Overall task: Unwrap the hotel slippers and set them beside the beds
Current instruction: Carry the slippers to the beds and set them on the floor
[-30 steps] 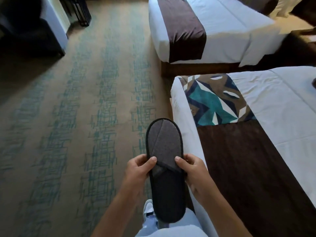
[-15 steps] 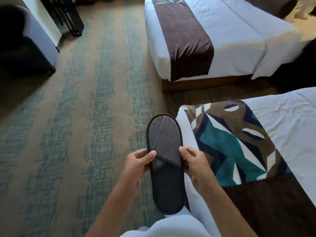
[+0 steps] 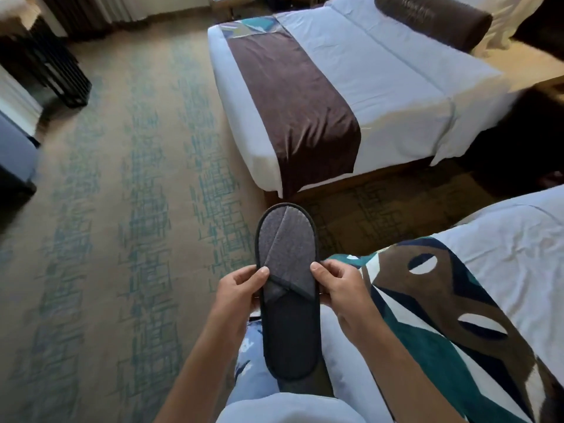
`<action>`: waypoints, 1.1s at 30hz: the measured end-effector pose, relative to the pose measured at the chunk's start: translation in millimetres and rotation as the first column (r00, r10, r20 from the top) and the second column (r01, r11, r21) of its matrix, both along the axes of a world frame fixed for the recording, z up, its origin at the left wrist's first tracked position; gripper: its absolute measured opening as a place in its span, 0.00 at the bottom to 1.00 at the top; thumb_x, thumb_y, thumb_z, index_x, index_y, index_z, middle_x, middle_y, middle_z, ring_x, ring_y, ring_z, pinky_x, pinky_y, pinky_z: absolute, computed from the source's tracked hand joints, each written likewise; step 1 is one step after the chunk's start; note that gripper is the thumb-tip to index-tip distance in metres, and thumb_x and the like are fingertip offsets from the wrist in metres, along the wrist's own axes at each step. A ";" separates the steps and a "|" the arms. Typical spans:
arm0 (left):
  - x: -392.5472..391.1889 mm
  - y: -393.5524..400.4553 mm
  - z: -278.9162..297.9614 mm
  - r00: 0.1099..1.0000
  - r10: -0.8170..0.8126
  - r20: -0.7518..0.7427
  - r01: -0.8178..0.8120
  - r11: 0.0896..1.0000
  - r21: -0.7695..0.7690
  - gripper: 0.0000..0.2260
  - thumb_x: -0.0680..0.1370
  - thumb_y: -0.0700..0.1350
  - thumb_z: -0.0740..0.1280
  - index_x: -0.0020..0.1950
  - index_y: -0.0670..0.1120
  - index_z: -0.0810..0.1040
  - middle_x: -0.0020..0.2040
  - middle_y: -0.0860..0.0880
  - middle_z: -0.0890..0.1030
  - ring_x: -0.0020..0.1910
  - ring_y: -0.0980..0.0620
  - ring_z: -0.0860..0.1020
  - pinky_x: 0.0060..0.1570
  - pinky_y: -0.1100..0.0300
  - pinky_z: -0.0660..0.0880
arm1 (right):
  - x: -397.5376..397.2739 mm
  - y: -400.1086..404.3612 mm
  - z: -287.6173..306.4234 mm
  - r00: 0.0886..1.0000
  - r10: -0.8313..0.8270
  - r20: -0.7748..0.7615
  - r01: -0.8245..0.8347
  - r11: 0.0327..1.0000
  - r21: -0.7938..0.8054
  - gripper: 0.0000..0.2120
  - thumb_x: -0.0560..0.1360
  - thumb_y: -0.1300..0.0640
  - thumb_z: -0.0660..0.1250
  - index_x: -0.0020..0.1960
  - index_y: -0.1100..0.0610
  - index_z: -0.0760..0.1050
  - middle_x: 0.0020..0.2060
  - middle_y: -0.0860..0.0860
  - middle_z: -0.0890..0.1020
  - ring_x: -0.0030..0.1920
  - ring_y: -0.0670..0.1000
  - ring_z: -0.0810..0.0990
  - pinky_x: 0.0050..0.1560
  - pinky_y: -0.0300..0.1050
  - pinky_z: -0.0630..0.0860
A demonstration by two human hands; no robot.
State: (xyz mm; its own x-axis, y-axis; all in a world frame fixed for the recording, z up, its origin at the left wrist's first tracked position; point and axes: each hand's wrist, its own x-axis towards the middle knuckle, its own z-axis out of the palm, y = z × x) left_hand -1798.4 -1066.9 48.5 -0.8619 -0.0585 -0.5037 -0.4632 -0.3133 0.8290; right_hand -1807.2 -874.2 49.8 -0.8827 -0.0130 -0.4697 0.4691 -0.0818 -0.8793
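A flat dark grey hotel slipper (image 3: 287,248) with black edging is held in front of me, toe pointing away, above the carpet. My left hand (image 3: 238,290) grips its left edge, thumb on top at the strap. My right hand (image 3: 338,285) grips the right edge the same way. A second dark piece shows just under the slipper's heel; whether it is another slipper I cannot tell. The near bed (image 3: 503,270) with a patterned runner lies to my right. The far bed (image 3: 381,87) stands ahead.
Patterned tan and teal carpet (image 3: 122,239) spreads to the left and ahead. A strip of floor (image 3: 381,215) runs between the two beds. A dark slatted rack (image 3: 58,74) and a grey chair (image 3: 15,154) stand at the left.
The view has moved forward and turned right: the far bed is nearer and the gap between the beds has opened up. Both hands keep the same hold on the slipper.
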 end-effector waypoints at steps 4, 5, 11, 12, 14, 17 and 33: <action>-112.6 -20.1 -5.9 0.993 -0.119 -0.001 0.119 0.992 -0.043 0.05 0.76 0.41 0.72 0.48 0.42 0.86 0.46 0.43 0.88 0.42 0.50 0.85 0.38 0.60 0.81 | -88.7 -14.2 -0.8 0.992 -0.118 0.038 0.118 0.993 -0.001 0.06 0.79 0.54 0.67 0.47 0.54 0.81 0.38 0.43 0.88 0.42 0.42 0.87 0.36 0.34 0.81; -139.8 -21.7 -4.2 0.988 -0.152 0.001 0.152 0.987 -0.053 0.05 0.75 0.42 0.73 0.48 0.43 0.86 0.46 0.44 0.88 0.42 0.51 0.85 0.37 0.61 0.81 | -108.1 -15.7 1.3 0.986 -0.161 0.048 0.161 0.987 -0.002 0.07 0.79 0.54 0.67 0.49 0.56 0.82 0.40 0.46 0.88 0.44 0.45 0.87 0.38 0.37 0.82; -278.9 9.2 15.6 0.915 -0.402 -0.004 0.401 0.913 -0.081 0.08 0.74 0.44 0.73 0.51 0.42 0.86 0.47 0.42 0.87 0.42 0.49 0.85 0.37 0.61 0.80 | -200.2 3.9 11.6 0.917 -0.397 0.037 0.395 0.917 0.053 0.09 0.78 0.49 0.68 0.49 0.54 0.83 0.45 0.49 0.88 0.49 0.52 0.87 0.50 0.48 0.85; -298.6 20.2 17.4 0.894 -0.448 -0.012 0.446 0.892 -0.077 0.07 0.75 0.43 0.73 0.51 0.42 0.85 0.47 0.42 0.87 0.43 0.48 0.85 0.38 0.60 0.80 | -212.1 11.4 12.2 0.899 -0.437 0.039 0.435 0.899 0.046 0.09 0.78 0.49 0.68 0.48 0.53 0.83 0.45 0.49 0.88 0.49 0.51 0.87 0.48 0.46 0.84; -335.8 47.5 20.9 0.851 -0.525 -0.018 0.522 0.849 -0.083 0.06 0.77 0.42 0.72 0.51 0.42 0.85 0.46 0.42 0.87 0.43 0.48 0.85 0.40 0.58 0.81 | -234.2 28.6 15.2 0.855 -0.518 0.036 0.517 0.855 0.030 0.08 0.78 0.51 0.69 0.45 0.52 0.84 0.43 0.49 0.88 0.47 0.51 0.87 0.44 0.42 0.84; -388.4 98.3 21.3 0.767 -0.641 -0.027 0.637 0.766 -0.087 0.05 0.78 0.41 0.71 0.49 0.42 0.85 0.43 0.43 0.87 0.41 0.49 0.84 0.39 0.58 0.81 | -264.1 64.0 14.3 0.760 -0.649 0.038 0.647 0.761 0.047 0.08 0.78 0.52 0.69 0.45 0.53 0.84 0.43 0.50 0.89 0.47 0.52 0.87 0.44 0.43 0.84; -588.7 386.0 8.1 0.417 -0.909 -0.008 0.898 0.413 -0.154 0.05 0.78 0.43 0.71 0.47 0.43 0.87 0.40 0.43 0.87 0.39 0.48 0.86 0.37 0.59 0.81 | -405.6 292.7 -0.2 0.408 -0.908 0.099 0.907 0.416 0.074 0.18 0.75 0.50 0.71 0.62 0.56 0.80 0.58 0.55 0.84 0.59 0.58 0.82 0.62 0.61 0.78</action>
